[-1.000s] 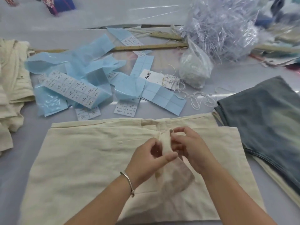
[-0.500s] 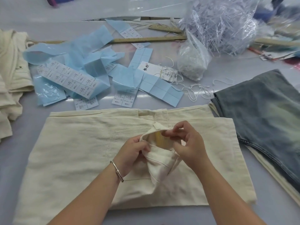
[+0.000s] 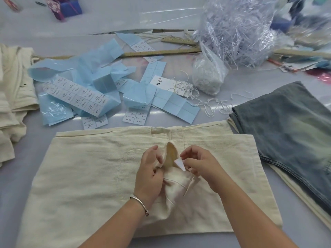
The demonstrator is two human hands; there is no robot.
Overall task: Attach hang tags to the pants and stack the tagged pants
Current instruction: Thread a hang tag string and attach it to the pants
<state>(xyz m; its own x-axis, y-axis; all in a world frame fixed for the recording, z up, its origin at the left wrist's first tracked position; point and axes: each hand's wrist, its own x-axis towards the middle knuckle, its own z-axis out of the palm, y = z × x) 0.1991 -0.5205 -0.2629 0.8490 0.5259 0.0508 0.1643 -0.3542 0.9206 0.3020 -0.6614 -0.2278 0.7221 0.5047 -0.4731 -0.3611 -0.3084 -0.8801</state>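
Centrally, we logged cream pants [image 3: 86, 176] folded flat on the grey table [image 3: 206, 108], waistband away from us. Our left hand [image 3: 149, 178] gripped the gathered fabric below the waistband, fingers curled round it; our right hand [image 3: 200, 164] pinched a small white label [image 3: 179, 164] just beside the raised fold. Behind: hang tags [image 3: 172, 85] with white strings [image 3: 216, 104], blue label sheets [image 3: 100, 81], a wooden ruler [image 3: 161, 53], a plastic bag [image 3: 208, 72]. Right: denim pants [image 3: 290, 126]. Left: cream garments [image 3: 12, 97]
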